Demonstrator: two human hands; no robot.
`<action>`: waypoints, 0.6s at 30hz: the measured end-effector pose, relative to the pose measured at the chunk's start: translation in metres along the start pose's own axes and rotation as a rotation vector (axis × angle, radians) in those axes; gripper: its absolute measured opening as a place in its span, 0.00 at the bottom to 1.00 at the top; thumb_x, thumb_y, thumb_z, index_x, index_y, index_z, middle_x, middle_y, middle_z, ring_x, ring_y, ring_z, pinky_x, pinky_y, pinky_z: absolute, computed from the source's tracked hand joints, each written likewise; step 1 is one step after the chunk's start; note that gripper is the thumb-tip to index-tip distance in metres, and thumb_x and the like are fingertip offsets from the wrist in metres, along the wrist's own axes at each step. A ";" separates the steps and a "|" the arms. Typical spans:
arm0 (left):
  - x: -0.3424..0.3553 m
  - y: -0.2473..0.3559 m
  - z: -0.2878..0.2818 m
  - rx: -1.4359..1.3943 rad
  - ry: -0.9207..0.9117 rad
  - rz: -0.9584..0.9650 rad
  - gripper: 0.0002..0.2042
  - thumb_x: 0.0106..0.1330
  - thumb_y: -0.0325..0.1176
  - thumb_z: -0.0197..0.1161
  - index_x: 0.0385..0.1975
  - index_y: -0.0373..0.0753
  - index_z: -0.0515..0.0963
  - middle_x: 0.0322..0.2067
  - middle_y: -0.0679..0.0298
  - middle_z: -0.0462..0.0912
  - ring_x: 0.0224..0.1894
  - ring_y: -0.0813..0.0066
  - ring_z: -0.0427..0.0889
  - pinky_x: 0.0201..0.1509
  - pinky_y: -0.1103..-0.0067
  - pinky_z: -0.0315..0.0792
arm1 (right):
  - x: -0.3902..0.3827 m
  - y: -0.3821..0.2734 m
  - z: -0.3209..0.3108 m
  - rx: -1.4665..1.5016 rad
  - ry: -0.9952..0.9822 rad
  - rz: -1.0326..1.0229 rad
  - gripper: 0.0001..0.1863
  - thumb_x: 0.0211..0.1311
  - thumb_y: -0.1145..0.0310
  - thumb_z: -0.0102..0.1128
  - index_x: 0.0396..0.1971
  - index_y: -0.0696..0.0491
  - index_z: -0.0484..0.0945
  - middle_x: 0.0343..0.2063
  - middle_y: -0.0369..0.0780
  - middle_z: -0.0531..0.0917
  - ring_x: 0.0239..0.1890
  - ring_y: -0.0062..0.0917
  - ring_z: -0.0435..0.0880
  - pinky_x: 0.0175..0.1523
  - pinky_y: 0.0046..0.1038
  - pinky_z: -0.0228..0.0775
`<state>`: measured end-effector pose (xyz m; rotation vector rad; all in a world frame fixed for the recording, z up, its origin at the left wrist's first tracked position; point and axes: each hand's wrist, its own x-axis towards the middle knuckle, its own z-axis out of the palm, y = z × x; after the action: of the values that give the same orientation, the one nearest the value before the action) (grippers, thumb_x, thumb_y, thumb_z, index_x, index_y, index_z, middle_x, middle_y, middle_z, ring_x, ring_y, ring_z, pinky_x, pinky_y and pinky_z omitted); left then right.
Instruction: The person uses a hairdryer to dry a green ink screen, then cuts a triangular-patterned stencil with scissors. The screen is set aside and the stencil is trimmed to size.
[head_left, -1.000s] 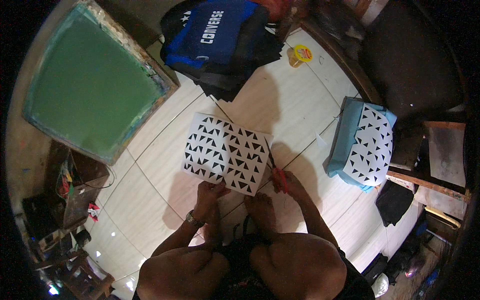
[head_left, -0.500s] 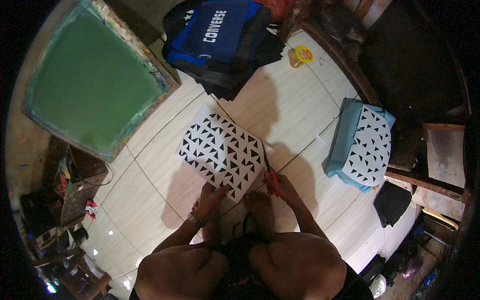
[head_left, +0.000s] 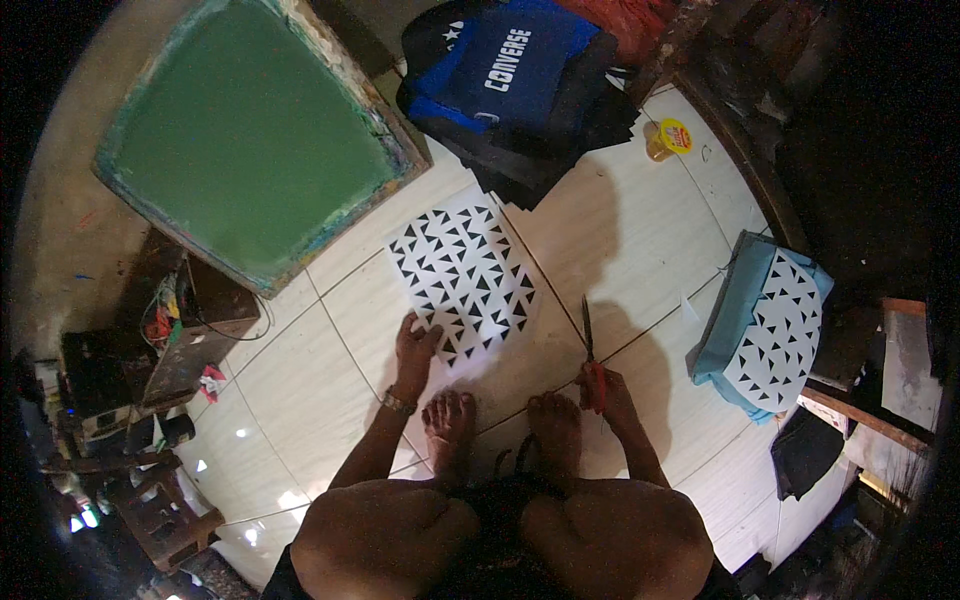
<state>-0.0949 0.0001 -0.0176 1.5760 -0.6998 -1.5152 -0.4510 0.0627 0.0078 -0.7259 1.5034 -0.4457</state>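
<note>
A white sheet of paper printed with scattered black triangles is in front of me, above the tiled floor or on it; I cannot tell which. At its near left corner my left hand, with a watch on the wrist, grips the edge between thumb and fingers. To the right of the paper and apart from it, my right hand is closed around the red handles of a pair of scissors. Their dark blades point away from me and look closed. My bare feet are between my hands.
A green-meshed frame leans at the left. Blue and black fabric pieces are stacked ahead. A small cup with a yellow lid stands beyond, on the right. Nearer lies a light-blue bundle topped by another triangle-printed sheet.
The scissors have moved right, away from the paper's edge. My left hand has shifted forward and the sheet has turned and moved a little away from me. The whole view has shifted too.
</note>
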 end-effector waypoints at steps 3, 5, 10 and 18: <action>0.002 0.032 -0.024 0.133 -0.168 -0.046 0.23 0.69 0.24 0.60 0.64 0.36 0.67 0.46 0.55 0.85 0.44 0.72 0.84 0.50 0.76 0.78 | 0.006 -0.002 -0.007 -0.045 -0.137 -0.067 0.28 0.75 0.44 0.48 0.38 0.57 0.79 0.20 0.34 0.76 0.23 0.19 0.74 0.31 0.23 0.66; -0.014 0.052 -0.039 0.140 -0.223 -0.033 0.23 0.70 0.20 0.58 0.65 0.37 0.68 0.47 0.58 0.86 0.46 0.74 0.84 0.52 0.77 0.77 | 0.011 0.000 -0.014 -0.054 -0.232 -0.096 0.29 0.76 0.43 0.46 0.41 0.58 0.79 0.23 0.34 0.77 0.26 0.19 0.74 0.34 0.22 0.66; -0.050 0.085 -0.063 0.219 -0.389 -0.181 0.23 0.69 0.18 0.59 0.63 0.36 0.70 0.49 0.62 0.85 0.49 0.78 0.82 0.53 0.80 0.77 | 0.026 0.003 -0.020 0.030 -0.450 -0.025 0.31 0.75 0.41 0.47 0.51 0.59 0.76 0.34 0.35 0.78 0.35 0.19 0.74 0.43 0.22 0.68; -0.059 0.112 -0.061 0.297 -0.463 -0.254 0.22 0.68 0.17 0.58 0.62 0.37 0.71 0.51 0.67 0.82 0.50 0.77 0.82 0.60 0.78 0.77 | 0.014 -0.040 -0.036 -0.047 -0.505 -0.165 0.29 0.72 0.45 0.57 0.56 0.57 0.75 0.41 0.37 0.80 0.43 0.23 0.79 0.53 0.26 0.72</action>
<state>-0.0257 0.0034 0.1047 1.5847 -1.0527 -2.0777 -0.4789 0.0189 0.0277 -0.9248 0.9871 -0.3198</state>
